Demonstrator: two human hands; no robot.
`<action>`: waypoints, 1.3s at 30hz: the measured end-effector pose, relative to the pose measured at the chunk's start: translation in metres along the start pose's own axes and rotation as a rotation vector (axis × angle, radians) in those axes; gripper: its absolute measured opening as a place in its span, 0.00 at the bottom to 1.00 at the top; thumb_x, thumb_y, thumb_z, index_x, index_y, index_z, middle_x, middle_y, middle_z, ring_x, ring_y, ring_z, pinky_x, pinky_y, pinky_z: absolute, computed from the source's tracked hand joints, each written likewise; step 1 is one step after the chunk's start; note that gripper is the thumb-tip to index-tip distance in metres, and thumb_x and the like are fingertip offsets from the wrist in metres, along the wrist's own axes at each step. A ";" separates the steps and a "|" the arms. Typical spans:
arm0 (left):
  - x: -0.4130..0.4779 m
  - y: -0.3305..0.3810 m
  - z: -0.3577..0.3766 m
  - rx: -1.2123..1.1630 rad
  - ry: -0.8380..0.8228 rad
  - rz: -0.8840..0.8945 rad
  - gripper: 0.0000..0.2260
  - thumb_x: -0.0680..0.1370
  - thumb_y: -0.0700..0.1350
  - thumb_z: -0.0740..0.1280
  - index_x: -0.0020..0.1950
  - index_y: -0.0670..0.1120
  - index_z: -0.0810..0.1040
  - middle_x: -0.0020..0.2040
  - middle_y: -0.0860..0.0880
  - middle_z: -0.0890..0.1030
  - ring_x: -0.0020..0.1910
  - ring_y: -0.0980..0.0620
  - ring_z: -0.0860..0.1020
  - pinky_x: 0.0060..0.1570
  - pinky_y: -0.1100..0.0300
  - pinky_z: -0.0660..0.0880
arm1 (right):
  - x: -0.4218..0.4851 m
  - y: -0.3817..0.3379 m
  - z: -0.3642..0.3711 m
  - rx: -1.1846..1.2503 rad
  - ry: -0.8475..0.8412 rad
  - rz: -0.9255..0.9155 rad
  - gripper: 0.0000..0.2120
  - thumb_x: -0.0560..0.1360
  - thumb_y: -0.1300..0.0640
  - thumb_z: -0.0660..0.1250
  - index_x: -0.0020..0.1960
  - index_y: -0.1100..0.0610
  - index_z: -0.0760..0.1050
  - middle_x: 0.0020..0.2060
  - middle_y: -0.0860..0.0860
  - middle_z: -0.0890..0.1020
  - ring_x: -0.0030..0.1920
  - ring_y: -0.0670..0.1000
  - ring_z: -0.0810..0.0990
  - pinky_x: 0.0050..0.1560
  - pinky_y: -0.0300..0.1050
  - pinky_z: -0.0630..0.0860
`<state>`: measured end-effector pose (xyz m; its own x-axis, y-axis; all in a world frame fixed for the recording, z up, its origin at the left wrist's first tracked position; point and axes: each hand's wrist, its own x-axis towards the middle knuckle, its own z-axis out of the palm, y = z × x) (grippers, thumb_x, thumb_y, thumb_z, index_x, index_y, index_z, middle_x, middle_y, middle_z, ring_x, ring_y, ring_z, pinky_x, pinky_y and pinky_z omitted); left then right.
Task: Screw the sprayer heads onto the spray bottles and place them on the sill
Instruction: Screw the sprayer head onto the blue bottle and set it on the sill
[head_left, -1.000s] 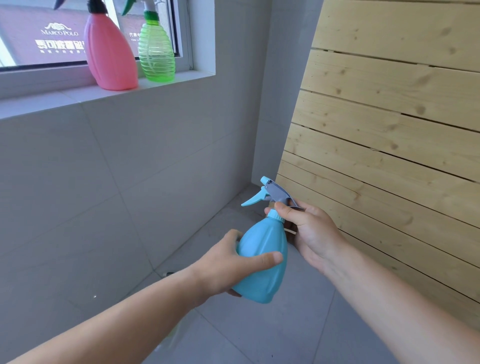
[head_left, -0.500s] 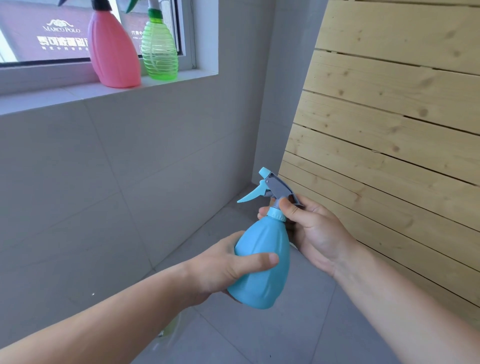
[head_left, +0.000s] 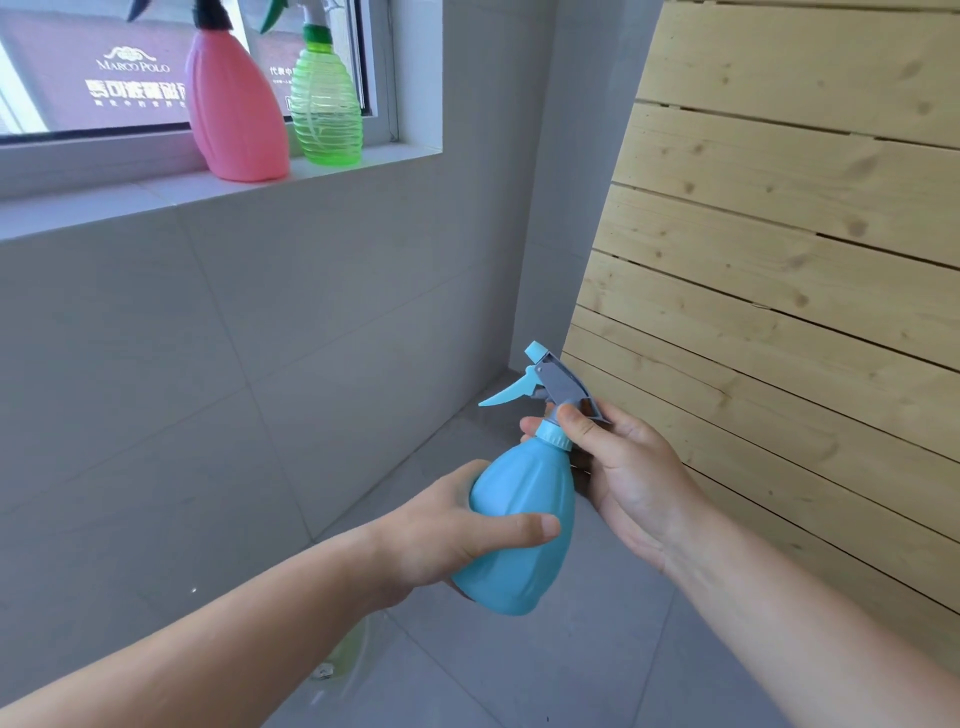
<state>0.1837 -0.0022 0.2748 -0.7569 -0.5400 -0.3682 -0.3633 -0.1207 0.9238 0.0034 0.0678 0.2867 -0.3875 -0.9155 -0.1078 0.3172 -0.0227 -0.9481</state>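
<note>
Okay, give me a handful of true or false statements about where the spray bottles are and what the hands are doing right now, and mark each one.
1. The left hand grips the body of the blue bottle. True.
2. The pink bottle lies on the floor. False: it stands upright on the sill.
3. The right hand has its fingers at the blue bottle's neck, just under the sprayer head. True.
4. The green bottle has no sprayer head. False: a head with a green collar sits on it.
5. The green bottle stands to the left of the pink one. False: it stands to its right, nearer the window corner.
</note>
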 end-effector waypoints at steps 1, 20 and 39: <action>0.000 0.001 -0.002 0.000 -0.001 0.012 0.33 0.62 0.62 0.80 0.63 0.53 0.78 0.57 0.48 0.87 0.56 0.46 0.87 0.53 0.50 0.84 | 0.000 -0.001 -0.001 -0.022 -0.011 0.000 0.15 0.77 0.52 0.69 0.59 0.62 0.78 0.54 0.60 0.86 0.56 0.54 0.85 0.51 0.49 0.81; -0.054 0.082 -0.145 -0.231 0.515 0.505 0.13 0.86 0.54 0.60 0.67 0.65 0.79 0.64 0.59 0.85 0.60 0.58 0.85 0.51 0.56 0.85 | 0.062 -0.058 0.155 -0.509 -0.338 -0.425 0.29 0.71 0.48 0.72 0.69 0.31 0.68 0.57 0.38 0.84 0.59 0.42 0.82 0.61 0.51 0.79; -0.073 0.123 -0.328 -0.083 0.974 0.424 0.15 0.86 0.48 0.63 0.72 0.49 0.77 0.63 0.43 0.84 0.63 0.44 0.83 0.70 0.45 0.77 | 0.190 -0.082 0.348 -0.657 -0.368 -0.566 0.30 0.76 0.55 0.70 0.75 0.43 0.65 0.53 0.42 0.77 0.58 0.46 0.79 0.55 0.41 0.77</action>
<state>0.3720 -0.2511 0.4499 -0.0384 -0.9802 0.1944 -0.1061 0.1975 0.9746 0.2054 -0.2441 0.4477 -0.0012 -0.9095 0.4157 -0.4297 -0.3749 -0.8215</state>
